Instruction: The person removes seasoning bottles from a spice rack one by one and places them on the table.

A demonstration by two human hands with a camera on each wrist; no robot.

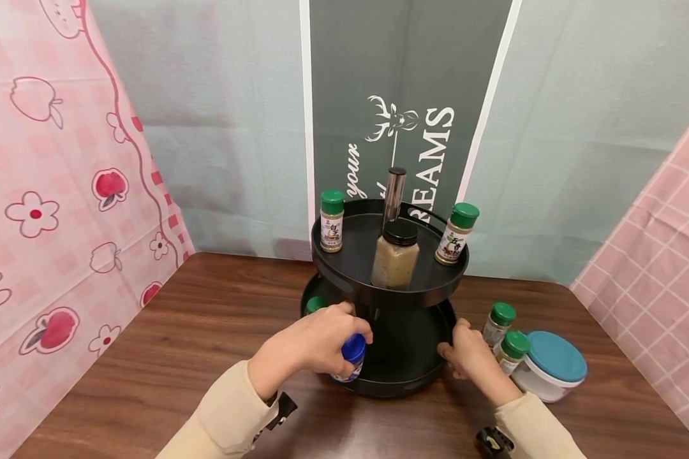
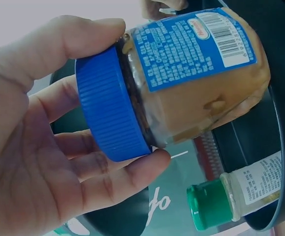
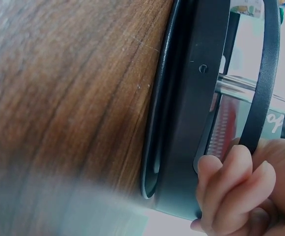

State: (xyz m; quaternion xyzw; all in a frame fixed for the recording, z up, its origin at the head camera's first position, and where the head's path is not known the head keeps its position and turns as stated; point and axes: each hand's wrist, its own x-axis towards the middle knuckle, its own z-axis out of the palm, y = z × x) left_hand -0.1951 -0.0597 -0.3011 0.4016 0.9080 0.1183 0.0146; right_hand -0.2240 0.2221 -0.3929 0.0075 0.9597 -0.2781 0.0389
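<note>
Head view: we're seeing the left hand (image 1: 316, 338) closing on the blue lid (image 1: 353, 347) of a jar at the front left of the two-tier rack's lower tier (image 1: 390, 386). We're not able to tell if the jar's base is touching down. The right hand (image 1: 471, 350) is curling round that tier's right edge. The upper tier (image 1: 387, 294) is carrying two green-capped shakers and a black-lidded jar (image 1: 396, 258) in front of the metal post (image 1: 396, 191). A tub (image 1: 554, 360) and two more shakers are standing on the counter (image 1: 224, 306), right of the rack. The counter is looking smooth and wood-grained; patterned cloths are walling in the back and both sides.

Left wrist: we're getting the jar (image 2: 201, 98) close up, clear-walled, packed with brown paste. We're guessing heavy for its size, stiff, maybe breakable; glass or plastic, we're not telling from here. Thumb and fingers are spanning the lid, parted by its width. We're liking the ribbed lid for grip; the label is looking slicker. A green-capped shaker (image 2: 236, 194) is sitting nearby inside the tier.

Right wrist: we're seeing bent fingers gripping the black rim, nothing loose in them. Counter grain is running alongside the rack's base.
</note>
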